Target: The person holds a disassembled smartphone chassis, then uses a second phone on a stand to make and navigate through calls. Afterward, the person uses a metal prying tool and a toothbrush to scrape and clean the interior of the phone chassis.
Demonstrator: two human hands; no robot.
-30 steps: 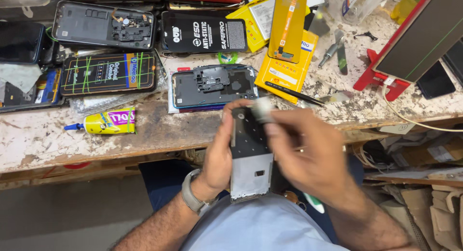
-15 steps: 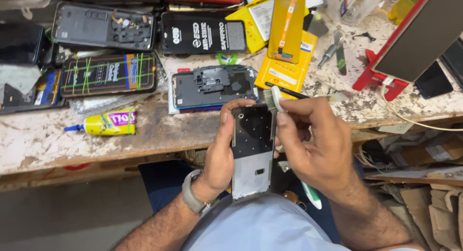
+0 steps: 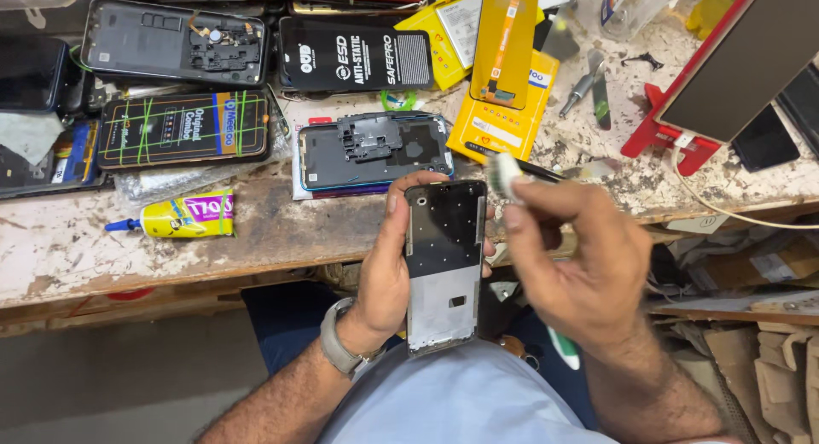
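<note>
We see the left hand [image 3: 388, 269] wrapped around the long edge of a black and silver metal phone frame [image 3: 444, 265], thumb along its left side and fingers curled behind, holding it upright over the lap just in front of the worn, paint-flecked wooden workbench [image 3: 256, 231]. The right hand [image 3: 580, 265] sits just to the right of the frame, its thumb and fingertips [image 3: 533, 192] pinched on a small white brush-like tool [image 3: 505, 173] whose pale head stands close beside the frame's top right corner; we cannot tell whether it touches. A green and white handle [image 3: 563, 348] pokes out under that hand. On the bench just beyond the frame lies an opened dark blue phone back shell [image 3: 375, 150], with a yellow tube of glue [image 3: 183, 215] well to its left and yellow cardboard parts packets [image 3: 503, 77] to its right. A red stand holding a dark screen panel [image 3: 734, 64] leans at the far right
</note>
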